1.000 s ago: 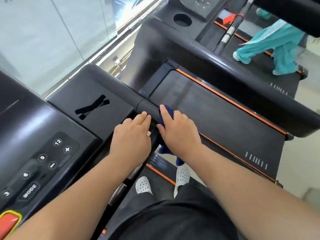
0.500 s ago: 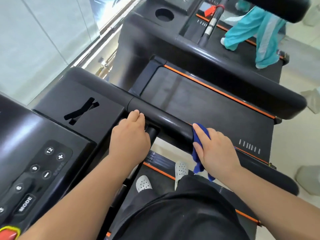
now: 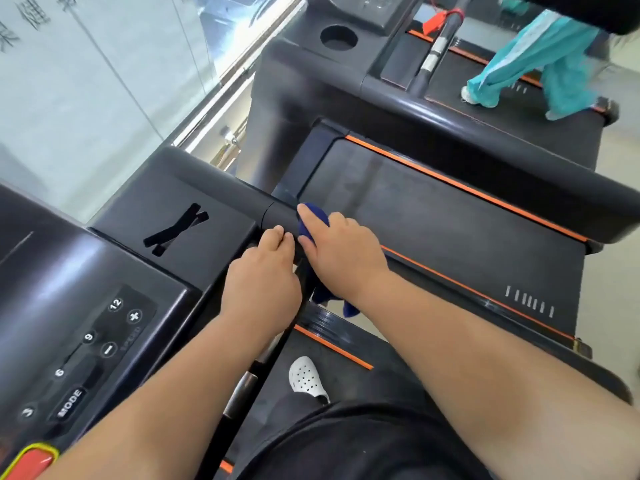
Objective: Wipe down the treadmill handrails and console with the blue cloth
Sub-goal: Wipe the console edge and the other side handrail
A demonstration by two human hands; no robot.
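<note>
Black console (image 3: 86, 306) with its speed buttons fills the lower left, and from its right edge the handrail (image 3: 277, 213) starts, its long axis slanting from upper left toward lower right. Just right of the console the left hand (image 3: 263, 285) curls over the console edge beside the rail, empty. Touching it, the right hand (image 3: 341, 252) clamps the blue cloth (image 3: 313, 220) around the handrail's near end, cloth ends dangling below.

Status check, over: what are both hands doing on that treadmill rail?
Right hand presses blue cloth on handrail. Left hand bare, resting beside it. Nothing in the way.
</note>
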